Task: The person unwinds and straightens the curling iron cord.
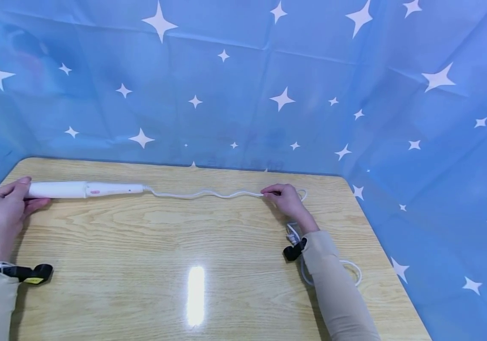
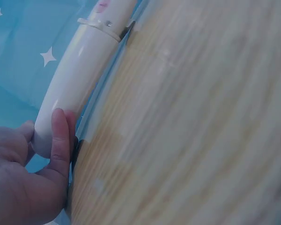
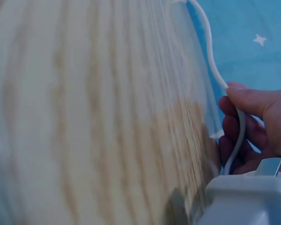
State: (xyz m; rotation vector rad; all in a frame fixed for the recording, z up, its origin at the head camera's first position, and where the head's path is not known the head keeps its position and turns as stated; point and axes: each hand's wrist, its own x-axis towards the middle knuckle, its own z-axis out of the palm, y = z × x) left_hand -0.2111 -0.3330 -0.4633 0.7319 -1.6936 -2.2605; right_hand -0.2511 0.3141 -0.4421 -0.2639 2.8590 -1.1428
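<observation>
A white curling iron [image 1: 115, 189] with a pink button lies lengthwise near the table's back edge. My left hand [image 1: 2, 210] grips the rounded end of its thick barrel [image 2: 70, 79], thumb and fingers on either side. From the tapered handle a wavy white cord [image 1: 201, 193] runs right to my right hand [image 1: 286, 199], which pinches it between thumb and fingers. In the right wrist view the cord bends down past the curled fingers. The white plug [image 3: 243, 201] shows a metal prong below that hand. My right forearm hides part of the cord.
The wooden table [image 1: 141, 265] has rounded back corners and a bright light reflection [image 1: 195, 296]. Loose cord loops [image 1: 352, 270] lie beside the right forearm. A blue star-patterned curtain [image 1: 243, 85] hangs behind and to the right. Black wrist cameras [image 1: 40, 273] sit on both sleeves.
</observation>
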